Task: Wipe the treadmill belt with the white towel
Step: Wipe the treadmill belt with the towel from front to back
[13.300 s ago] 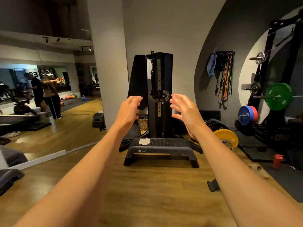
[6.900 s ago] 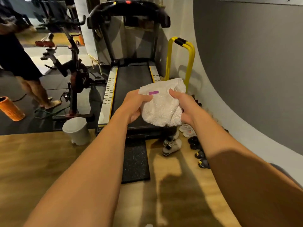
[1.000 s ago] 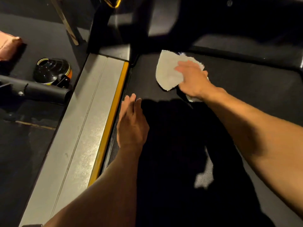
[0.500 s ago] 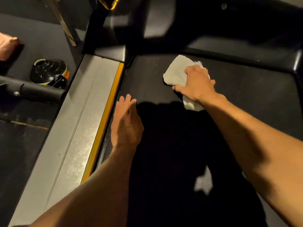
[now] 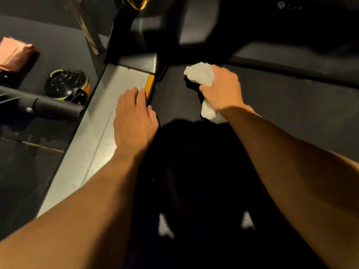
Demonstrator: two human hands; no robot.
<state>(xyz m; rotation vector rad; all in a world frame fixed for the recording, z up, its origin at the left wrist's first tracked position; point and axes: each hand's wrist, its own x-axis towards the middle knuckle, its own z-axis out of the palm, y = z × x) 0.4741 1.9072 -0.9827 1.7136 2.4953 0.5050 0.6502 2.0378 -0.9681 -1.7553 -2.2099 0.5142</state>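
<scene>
Right hand (image 5: 220, 88): clenched around the white towel (image 5: 200, 74) — on the treadmill belt (image 5: 281, 105), 1 o'clock.
Left hand (image 5: 134, 119): flat, fingers straight — on the side rail (image 5: 93, 138), 11 o'clock.

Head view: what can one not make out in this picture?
The white towel: its middle is covered by the right hand gripping it.
The treadmill belt: the near part lies in deep shadow between the arms; dirt cannot be judged.
The pink object: cut off by the left edge.
The marking near the top edge: blurred, unreadable.
</scene>
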